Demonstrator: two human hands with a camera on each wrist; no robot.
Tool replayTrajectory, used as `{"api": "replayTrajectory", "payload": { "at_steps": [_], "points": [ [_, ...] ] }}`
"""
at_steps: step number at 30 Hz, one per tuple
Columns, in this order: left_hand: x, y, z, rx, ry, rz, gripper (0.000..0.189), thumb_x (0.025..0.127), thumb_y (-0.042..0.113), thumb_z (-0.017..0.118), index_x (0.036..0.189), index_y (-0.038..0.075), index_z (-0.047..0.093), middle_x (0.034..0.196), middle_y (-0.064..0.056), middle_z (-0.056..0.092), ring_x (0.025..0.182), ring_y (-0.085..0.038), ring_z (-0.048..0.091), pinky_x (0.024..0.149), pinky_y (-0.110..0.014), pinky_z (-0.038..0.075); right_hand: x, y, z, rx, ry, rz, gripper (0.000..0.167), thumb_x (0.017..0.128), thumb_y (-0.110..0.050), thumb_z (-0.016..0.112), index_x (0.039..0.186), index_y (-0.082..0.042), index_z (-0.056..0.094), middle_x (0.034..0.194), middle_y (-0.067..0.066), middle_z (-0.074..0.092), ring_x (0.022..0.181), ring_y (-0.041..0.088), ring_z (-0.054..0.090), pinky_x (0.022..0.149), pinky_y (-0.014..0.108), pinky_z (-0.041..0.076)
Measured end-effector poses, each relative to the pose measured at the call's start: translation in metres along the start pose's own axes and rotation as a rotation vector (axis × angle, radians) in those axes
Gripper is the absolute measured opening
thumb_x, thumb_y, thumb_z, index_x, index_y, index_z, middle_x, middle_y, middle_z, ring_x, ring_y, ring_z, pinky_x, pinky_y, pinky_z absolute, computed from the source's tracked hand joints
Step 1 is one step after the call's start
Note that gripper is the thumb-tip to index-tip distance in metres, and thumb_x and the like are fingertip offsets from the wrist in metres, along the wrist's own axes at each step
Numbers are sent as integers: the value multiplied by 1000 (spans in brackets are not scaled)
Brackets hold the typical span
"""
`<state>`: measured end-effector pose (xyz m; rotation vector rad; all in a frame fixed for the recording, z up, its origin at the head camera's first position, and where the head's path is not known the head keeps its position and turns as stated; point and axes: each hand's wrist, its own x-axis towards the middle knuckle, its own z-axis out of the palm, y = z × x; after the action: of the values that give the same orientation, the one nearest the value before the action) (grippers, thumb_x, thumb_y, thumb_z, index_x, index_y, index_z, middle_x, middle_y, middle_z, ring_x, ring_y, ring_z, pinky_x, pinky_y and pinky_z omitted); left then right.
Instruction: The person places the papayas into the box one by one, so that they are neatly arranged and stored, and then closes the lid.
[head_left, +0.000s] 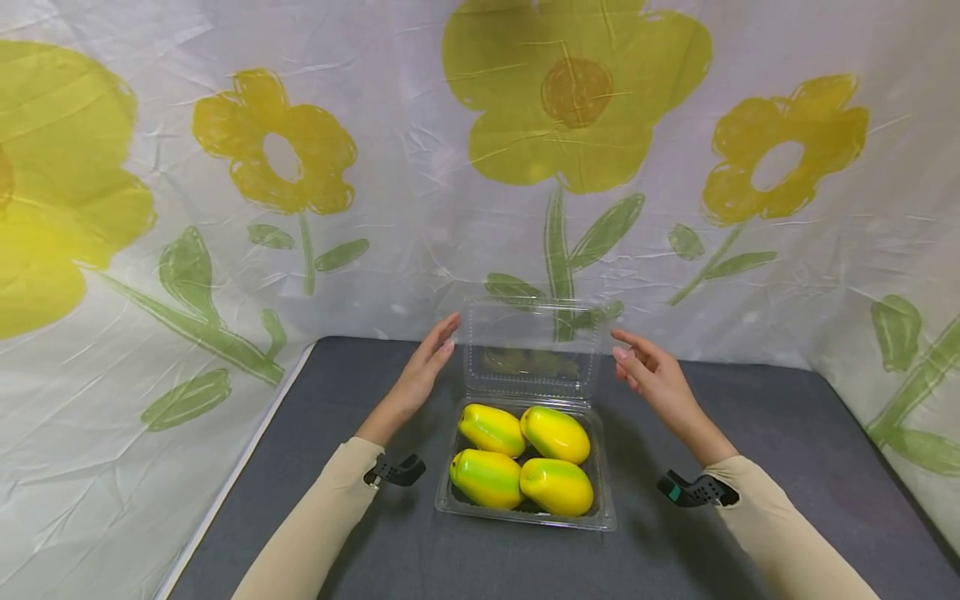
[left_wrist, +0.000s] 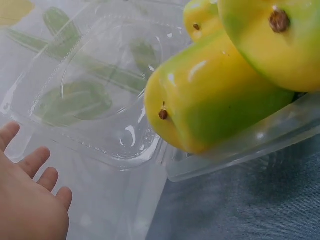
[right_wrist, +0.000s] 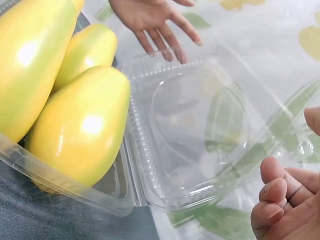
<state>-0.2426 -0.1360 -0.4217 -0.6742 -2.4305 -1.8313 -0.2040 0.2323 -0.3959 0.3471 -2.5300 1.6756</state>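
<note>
A clear plastic clamshell box (head_left: 607, 508) stands on the table with its lid (head_left: 592, 367) raised at the back. Several yellow-green papayas (head_left: 557, 487) lie in its base in two rows. My left hand (head_left: 415, 379) is beside the lid's left edge, fingers extended and holding nothing. On the other side, my right hand (head_left: 663, 387) hovers off the lid's right edge, its fingers loosely bent, with nothing in them. In the right wrist view, the left hand (right_wrist: 150, 20) appears beyond the transparent lid, palm and spread fingers showing.
A dark grey cloth (head_left: 382, 550) covers the table. White fabric (head_left: 405, 167) printed with yellow flowers hangs behind it and along the sides. Each wrist wears a black strap, such as the right one (head_left: 693, 490).
</note>
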Motion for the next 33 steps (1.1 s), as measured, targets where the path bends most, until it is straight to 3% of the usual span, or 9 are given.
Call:
{"api": "replayTrajectory", "payload": {
  "at_steps": [11,23,33],
  "points": [
    [-3,11,-2,-38,14,78,51,107,21,38,156,17,26,163,-12,29,153,-31,21,123,-60,17,-5,-12,-3,48,-19,-10,53,103,-38,51,147,-8,45,83,2,58,63,19,47,58,25,42],
    [-12,24,-4,-48,29,92,48,107,22,38,154,17,31,162,-8,30,153,-30,22,122,-63,19,-11,-22,-11,117,-24,-55,53,104,-35,48,146,-3,43,81,-6,57,62,14,46,58,25,43],
    [-27,29,-6,-14,20,153,46,107,18,39,152,12,34,161,-12,31,152,-31,23,124,-57,18,-23,-21,-14,61,-42,-96,43,105,-28,48,141,-6,48,70,-3,51,74,14,54,71,25,47]
  ]
}}
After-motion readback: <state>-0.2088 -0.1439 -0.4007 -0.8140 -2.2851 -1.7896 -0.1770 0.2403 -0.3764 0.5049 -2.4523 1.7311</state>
